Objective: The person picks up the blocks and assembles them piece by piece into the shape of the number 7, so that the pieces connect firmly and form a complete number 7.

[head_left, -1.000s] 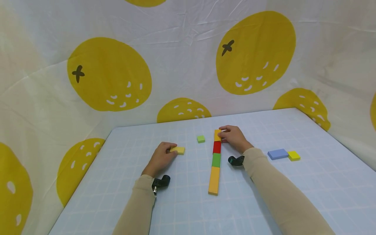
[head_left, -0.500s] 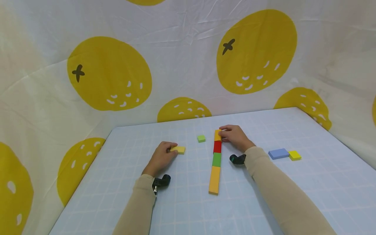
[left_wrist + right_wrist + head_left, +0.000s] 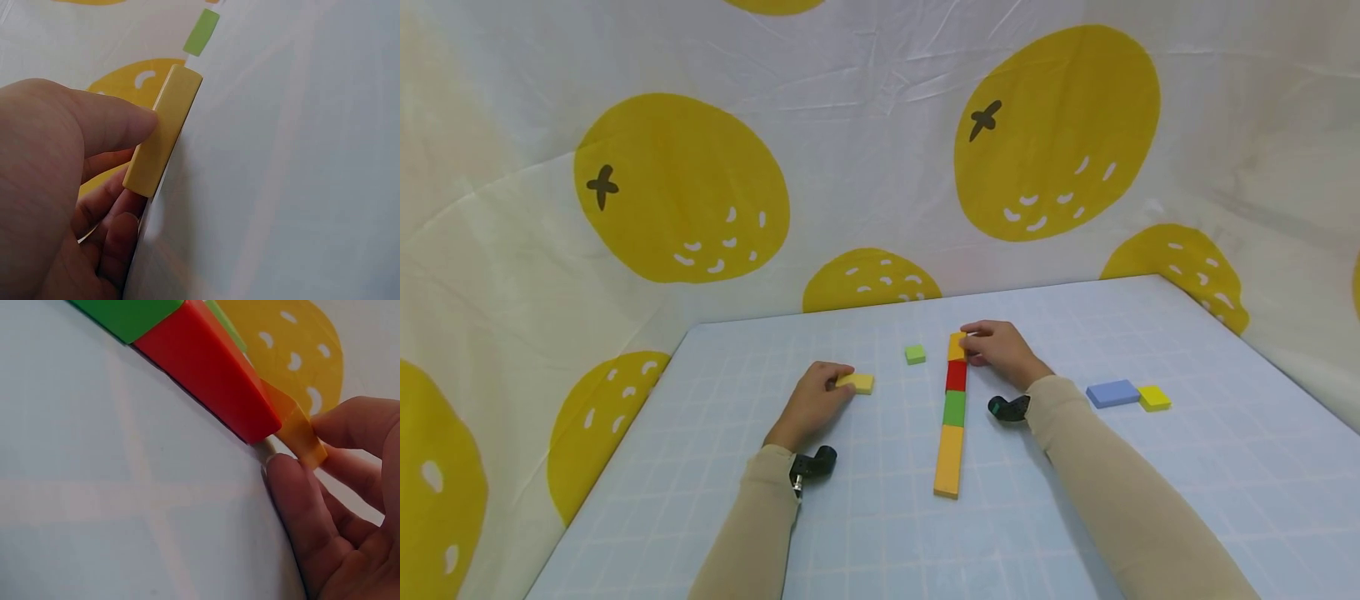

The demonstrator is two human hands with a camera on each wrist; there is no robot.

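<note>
White sheeting printed with yellow rounds rises behind a pale blue gridded worktop. Remotely, I see the left hand's fingers pinching a pale yellow rectangular block, and the right hand's grasping a short orange block, lined up beyond a red block, a green block and a long orange block. Between my two hands lies a light green square block; farther right, a blue rectangular block sits just beside a bright yellow square block.

Holds both sleeved arms outstretched, pinching with the left grip and, farther forward, with the right grip.
</note>
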